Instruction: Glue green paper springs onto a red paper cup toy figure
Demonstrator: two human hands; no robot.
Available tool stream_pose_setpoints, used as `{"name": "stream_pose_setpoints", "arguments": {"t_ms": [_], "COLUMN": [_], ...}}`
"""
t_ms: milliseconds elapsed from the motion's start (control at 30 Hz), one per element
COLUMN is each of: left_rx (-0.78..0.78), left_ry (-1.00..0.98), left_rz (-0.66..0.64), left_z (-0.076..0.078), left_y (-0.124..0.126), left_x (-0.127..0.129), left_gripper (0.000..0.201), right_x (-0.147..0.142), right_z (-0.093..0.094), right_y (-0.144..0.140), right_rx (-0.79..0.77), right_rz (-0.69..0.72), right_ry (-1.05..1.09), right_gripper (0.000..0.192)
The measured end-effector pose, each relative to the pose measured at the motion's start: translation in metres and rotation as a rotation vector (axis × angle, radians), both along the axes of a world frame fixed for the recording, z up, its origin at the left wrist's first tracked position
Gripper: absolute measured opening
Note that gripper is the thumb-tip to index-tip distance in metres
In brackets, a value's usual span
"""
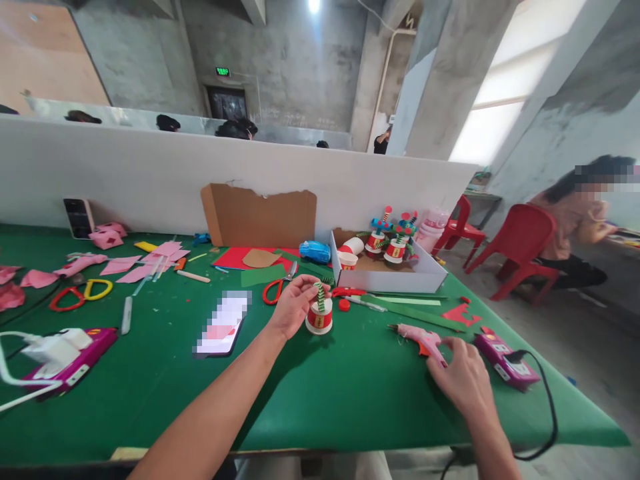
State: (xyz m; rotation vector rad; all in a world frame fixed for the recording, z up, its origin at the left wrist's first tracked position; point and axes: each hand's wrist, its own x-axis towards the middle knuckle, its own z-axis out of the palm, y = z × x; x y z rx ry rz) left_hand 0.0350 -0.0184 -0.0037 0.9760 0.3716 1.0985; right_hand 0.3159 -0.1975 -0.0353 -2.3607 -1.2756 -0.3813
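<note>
At the frame centre, the left hand (294, 305) pinches the cup (319, 316) standing on the table (350, 393). The right hand (463, 380), lower right, closes its grip on the glue gun (423, 339). Better to hold the cup steady and keep fingers away from the hot tip.

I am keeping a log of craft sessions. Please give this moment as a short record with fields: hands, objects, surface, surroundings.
left hand: left hand holds a small red and white paper cup craft with a striped pipe cleaner on top, standing on the table
right hand: right hand rests on the handle of a pink hot glue gun lying on the table
surface: green table cover
nearby: red scissors, phone, white box with finished cup crafts, pink paper scraps
surroundings: white partition, red chairs, a seated person at right
</note>
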Motion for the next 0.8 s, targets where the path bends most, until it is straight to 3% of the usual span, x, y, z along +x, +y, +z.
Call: {"name": "stream_pose_setpoints", "arguments": {"t_ms": [100,233,367,467,533,633,800], "left_rx": [0.005,0.006,0.004,-0.021,-0.032,-0.048,-0.065], "left_ry": [-0.012,-0.052,-0.052,-0.047,-0.05,-0.053,-0.061], "left_rz": [-0.006,-0.018,-0.059,-0.083,-0.093,-0.109,-0.111], "left_z": [0.0,0.002,0.003,0.003,0.003,0.004,0.004], "left_y": [-0.003,-0.002,-0.002,-0.005,-0.007,-0.01,-0.012], "left_x": [-0.008,-0.02,-0.022,-0.019,-0.017,-0.015,-0.015], "left_gripper": [0.034,0.034,0.033,0.033,0.034,0.035,0.034], "right_x": [0.005,0.006,0.009,0.002,-0.009,-0.035,-0.078], "right_z": [-0.004,-0.006,-0.007,0.001,0.012,0.034,0.059], "right_y": [-0.003,0.004,0.011,0.015,0.019,0.029,0.046], "right_rx": [-0.144,-0.285,-0.24,-0.139,-0.004,0.215,0.272], "right_rz": [-0.087,-0.105,-0.063,-0.039,-0.004,0.154,0.398], "right_ry": [0.064,0.125,0.148,0.279,0.409,0.731,1.394], "right_gripper": [0.033,0.022,0.013,0.005,0.01,0.028,0.027]}}
